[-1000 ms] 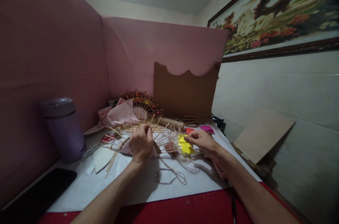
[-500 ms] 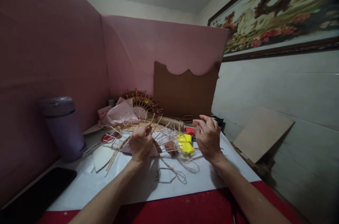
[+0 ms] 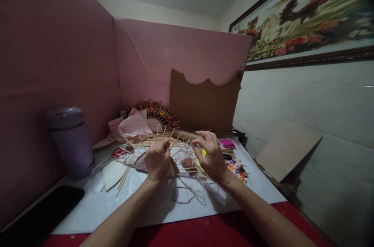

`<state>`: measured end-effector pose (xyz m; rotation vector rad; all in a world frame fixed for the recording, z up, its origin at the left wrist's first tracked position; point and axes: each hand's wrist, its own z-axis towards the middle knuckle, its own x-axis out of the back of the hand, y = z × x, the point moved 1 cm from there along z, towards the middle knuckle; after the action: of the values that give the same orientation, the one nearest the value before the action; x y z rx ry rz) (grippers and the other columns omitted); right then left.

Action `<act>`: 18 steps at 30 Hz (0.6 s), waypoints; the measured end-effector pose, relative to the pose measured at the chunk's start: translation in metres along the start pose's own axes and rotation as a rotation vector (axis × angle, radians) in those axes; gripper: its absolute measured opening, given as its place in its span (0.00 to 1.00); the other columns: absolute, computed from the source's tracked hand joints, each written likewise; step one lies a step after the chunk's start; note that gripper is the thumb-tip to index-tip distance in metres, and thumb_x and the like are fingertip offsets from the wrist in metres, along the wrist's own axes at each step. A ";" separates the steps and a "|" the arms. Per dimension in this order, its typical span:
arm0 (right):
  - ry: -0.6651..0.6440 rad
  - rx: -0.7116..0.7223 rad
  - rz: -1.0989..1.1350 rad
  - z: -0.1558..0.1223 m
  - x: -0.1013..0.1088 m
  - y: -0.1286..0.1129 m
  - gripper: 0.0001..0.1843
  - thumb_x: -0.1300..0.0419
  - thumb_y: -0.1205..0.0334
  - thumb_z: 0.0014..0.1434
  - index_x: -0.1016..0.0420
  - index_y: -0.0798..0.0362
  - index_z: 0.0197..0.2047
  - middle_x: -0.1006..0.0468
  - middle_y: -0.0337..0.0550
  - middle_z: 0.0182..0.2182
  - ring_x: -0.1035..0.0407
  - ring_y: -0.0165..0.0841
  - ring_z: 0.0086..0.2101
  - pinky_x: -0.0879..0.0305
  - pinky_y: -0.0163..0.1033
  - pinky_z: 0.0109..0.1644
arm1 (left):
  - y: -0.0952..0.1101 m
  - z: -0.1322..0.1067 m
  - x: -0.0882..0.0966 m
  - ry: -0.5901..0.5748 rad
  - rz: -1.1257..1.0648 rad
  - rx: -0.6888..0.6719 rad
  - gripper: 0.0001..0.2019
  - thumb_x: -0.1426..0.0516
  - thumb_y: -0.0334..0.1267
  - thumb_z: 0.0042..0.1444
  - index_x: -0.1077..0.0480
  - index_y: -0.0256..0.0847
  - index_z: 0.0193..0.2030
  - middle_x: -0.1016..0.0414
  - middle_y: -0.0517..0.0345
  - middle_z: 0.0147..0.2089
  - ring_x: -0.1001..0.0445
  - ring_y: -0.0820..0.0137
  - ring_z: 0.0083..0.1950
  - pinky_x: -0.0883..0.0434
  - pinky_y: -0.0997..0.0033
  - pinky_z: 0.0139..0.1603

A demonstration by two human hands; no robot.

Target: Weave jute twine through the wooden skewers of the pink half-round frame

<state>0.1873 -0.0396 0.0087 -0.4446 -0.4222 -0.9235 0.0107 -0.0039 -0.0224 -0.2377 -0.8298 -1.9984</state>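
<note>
My left hand (image 3: 157,159) is closed on a fan-shaped frame of thin wooden sticks (image 3: 175,146) that rests on white paper (image 3: 163,204). My right hand (image 3: 210,155) is beside it, thumb and fingers pinched on a strand of jute string (image 3: 189,192) near the sticks. A yellow piece (image 3: 202,153) shows partly behind the right hand. Loose string trails over the paper towards me.
A purple flask (image 3: 70,140) stands at the left, a black phone (image 3: 37,214) in front of it. Red-handled scissors (image 3: 117,153), pink cloth (image 3: 130,126), a finished stick fan (image 3: 157,114), a brown cardboard sheet (image 3: 204,101) and coloured fabric scraps (image 3: 235,167) lie around. Pink partitions close the left and back.
My right hand rose to the right, then came back left to the stick frame, now pinching string. The left hand stayed on the sticks. Patterned scraps are uncovered at the right.
</note>
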 end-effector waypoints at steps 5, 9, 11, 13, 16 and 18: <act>-0.064 0.060 -0.024 0.018 -0.014 -0.014 0.09 0.45 0.63 0.58 0.23 0.48 0.39 0.33 0.48 0.50 0.44 0.41 0.54 0.47 0.48 0.55 | -0.001 0.000 -0.001 -0.015 -0.001 -0.010 0.09 0.47 0.33 0.54 0.26 0.42 0.36 0.22 0.55 0.34 0.28 0.65 0.37 0.36 0.69 0.38; -0.076 0.043 -0.043 0.027 -0.024 -0.019 0.09 0.45 0.61 0.58 0.23 0.47 0.38 0.34 0.48 0.52 0.46 0.42 0.55 0.47 0.48 0.55 | -0.001 0.000 -0.001 -0.025 -0.013 -0.017 0.09 0.48 0.33 0.54 0.26 0.42 0.36 0.23 0.55 0.34 0.28 0.65 0.38 0.36 0.69 0.39; -0.057 0.027 -0.046 0.027 -0.026 -0.020 0.09 0.45 0.62 0.58 0.23 0.48 0.38 0.33 0.48 0.51 0.45 0.42 0.54 0.46 0.48 0.55 | 0.000 0.000 -0.001 -0.027 -0.018 -0.017 0.09 0.48 0.34 0.55 0.26 0.42 0.36 0.23 0.54 0.33 0.28 0.65 0.37 0.36 0.69 0.39; -0.042 0.023 -0.049 0.025 -0.027 -0.019 0.08 0.44 0.63 0.57 0.24 0.49 0.35 0.32 0.48 0.50 0.45 0.41 0.54 0.46 0.48 0.55 | 0.000 -0.001 -0.001 -0.028 -0.022 -0.017 0.09 0.48 0.33 0.55 0.26 0.42 0.36 0.23 0.55 0.33 0.28 0.66 0.37 0.36 0.69 0.39; -0.059 0.049 -0.068 0.021 -0.029 -0.016 0.05 0.43 0.64 0.56 0.25 0.50 0.33 0.33 0.48 0.51 0.46 0.42 0.55 0.48 0.49 0.56 | 0.000 -0.001 -0.002 -0.023 -0.025 -0.013 0.09 0.48 0.33 0.55 0.26 0.42 0.35 0.23 0.55 0.33 0.28 0.65 0.38 0.36 0.69 0.40; -0.091 0.068 -0.089 0.019 -0.030 -0.014 0.06 0.43 0.63 0.56 0.24 0.51 0.32 0.33 0.49 0.53 0.48 0.44 0.57 0.50 0.51 0.57 | 0.000 -0.001 -0.002 -0.020 -0.025 -0.010 0.09 0.48 0.33 0.55 0.26 0.42 0.35 0.23 0.55 0.33 0.28 0.65 0.38 0.35 0.69 0.40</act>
<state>0.1566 -0.0176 0.0113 -0.4089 -0.5583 -0.9749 0.0123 -0.0037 -0.0242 -0.2545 -0.8398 -2.0271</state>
